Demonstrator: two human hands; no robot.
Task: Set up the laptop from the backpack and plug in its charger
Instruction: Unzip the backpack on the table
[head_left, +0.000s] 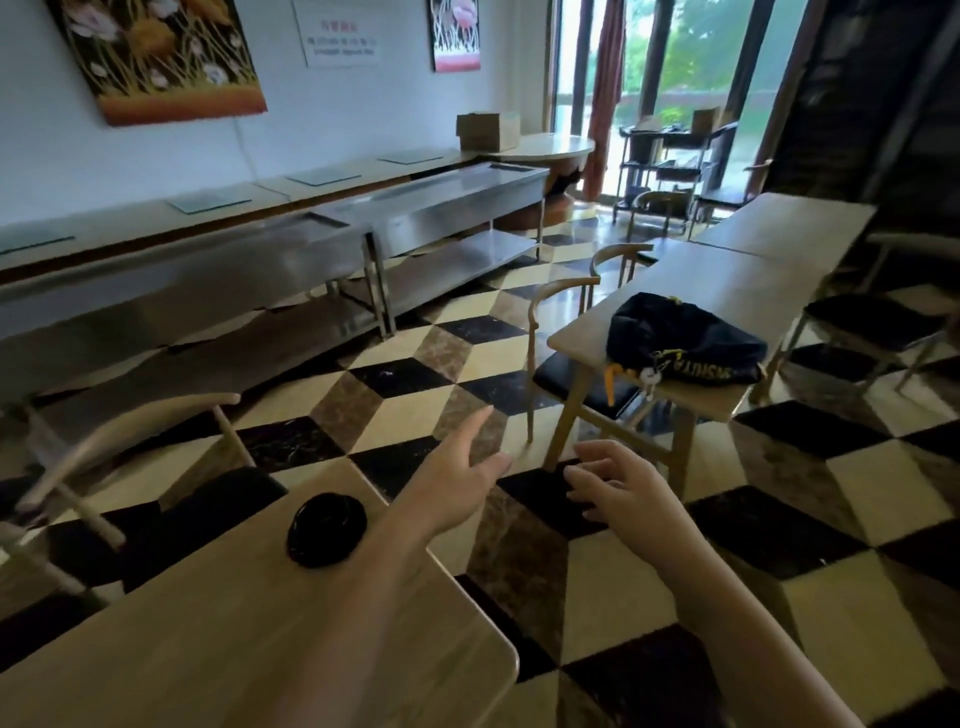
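A dark navy backpack (680, 338) with yellow lettering and a small keychain lies flat on a wooden table (737, 280) ahead to the right. No laptop shows. A black coil, perhaps a wound cable (326, 530), rests on the near wooden table (249, 639) at lower left. My left hand (457, 475) reaches forward over the floor past that table's corner, fingers spread, holding nothing. My right hand (618, 486) is beside it, fingers loosely curled and apart, also holding nothing. Both hands are well short of the backpack.
A wooden chair with a black seat (566, 338) stands at the backpack table's left side, another chair (130, 467) by the near table. Steel counters (363, 228) line the left wall. A checkered tile floor (415, 384) separates the tables. A cart (670, 166) stands by the window.
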